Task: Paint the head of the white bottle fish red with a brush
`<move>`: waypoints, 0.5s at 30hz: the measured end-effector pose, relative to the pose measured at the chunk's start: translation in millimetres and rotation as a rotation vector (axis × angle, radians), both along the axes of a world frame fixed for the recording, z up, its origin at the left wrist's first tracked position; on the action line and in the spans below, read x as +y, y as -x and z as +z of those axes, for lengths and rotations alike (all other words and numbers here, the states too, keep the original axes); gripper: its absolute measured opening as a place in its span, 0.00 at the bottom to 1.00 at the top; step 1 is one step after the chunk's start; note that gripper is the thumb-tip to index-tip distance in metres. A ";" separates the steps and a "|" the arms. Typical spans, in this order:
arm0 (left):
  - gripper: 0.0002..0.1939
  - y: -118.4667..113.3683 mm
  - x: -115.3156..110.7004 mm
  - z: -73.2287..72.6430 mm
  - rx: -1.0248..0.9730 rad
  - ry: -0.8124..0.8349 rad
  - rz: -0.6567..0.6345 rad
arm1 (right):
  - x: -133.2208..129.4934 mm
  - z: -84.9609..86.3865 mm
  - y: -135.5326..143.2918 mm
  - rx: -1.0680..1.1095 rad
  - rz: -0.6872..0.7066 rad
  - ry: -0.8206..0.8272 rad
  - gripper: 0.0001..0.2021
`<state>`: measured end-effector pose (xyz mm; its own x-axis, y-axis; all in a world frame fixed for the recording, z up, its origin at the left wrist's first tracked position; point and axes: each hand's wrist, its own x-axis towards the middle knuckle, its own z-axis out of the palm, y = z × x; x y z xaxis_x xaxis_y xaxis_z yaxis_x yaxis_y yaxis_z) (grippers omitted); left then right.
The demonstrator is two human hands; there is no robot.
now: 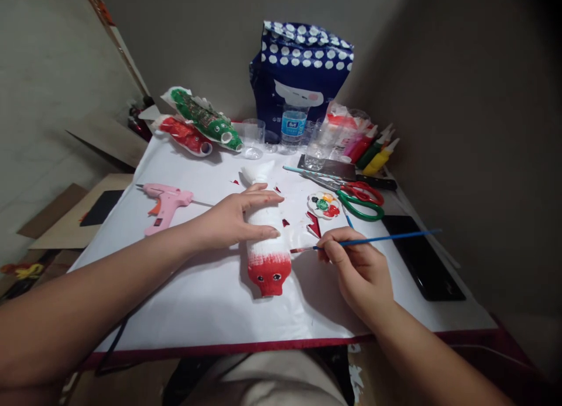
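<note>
A white fish-shaped body (268,242) with a red painted head and two eyes lies on the white table cover, its head toward me. My left hand (239,215) lies across its middle, thumb and fingers wrapped round it. In my right hand (357,265) a blue paintbrush (377,239) is pinched, its reddish tip pointing left, close to the body's right side. Whether the tip touches is hard to tell. A small flower-shaped palette (324,205) with red, green, orange and black paint sits behind my right hand.
Pink glue gun (169,204) at left; red (184,135) and green (206,118) painted fish at back left. Behind stand clear cups, a bottle (293,128) and a blue bag (302,72). At right are scissors (360,205), a knife, paint bottles (377,154) and a black phone (424,256).
</note>
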<state>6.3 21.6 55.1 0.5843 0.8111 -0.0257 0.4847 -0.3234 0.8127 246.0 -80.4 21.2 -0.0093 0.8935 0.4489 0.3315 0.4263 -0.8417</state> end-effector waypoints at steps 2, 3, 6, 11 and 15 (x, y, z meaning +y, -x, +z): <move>0.36 0.0 0.3 -0.2 -0.003 -0.002 -0.010 | -0.6 -2.1 -0.5 -0.050 0.031 -0.091 0.10; 0.36 0.1 0.6 -0.4 -0.005 -0.007 -0.018 | -0.4 -2.9 -0.6 -0.085 0.051 -0.122 0.09; 0.32 0.3 1.9 -1.6 -0.016 -0.034 -0.044 | -0.2 -2.3 -0.3 -0.153 0.042 -0.196 0.08; 0.26 -0.4 5.3 -6.2 -0.048 -0.068 -0.067 | -15.1 9.2 6.3 -0.144 0.192 -0.365 0.12; 0.25 -2.0 7.7 -11.4 -0.100 -0.084 -0.085 | -26.9 15.0 23.4 -0.382 0.421 -0.481 0.14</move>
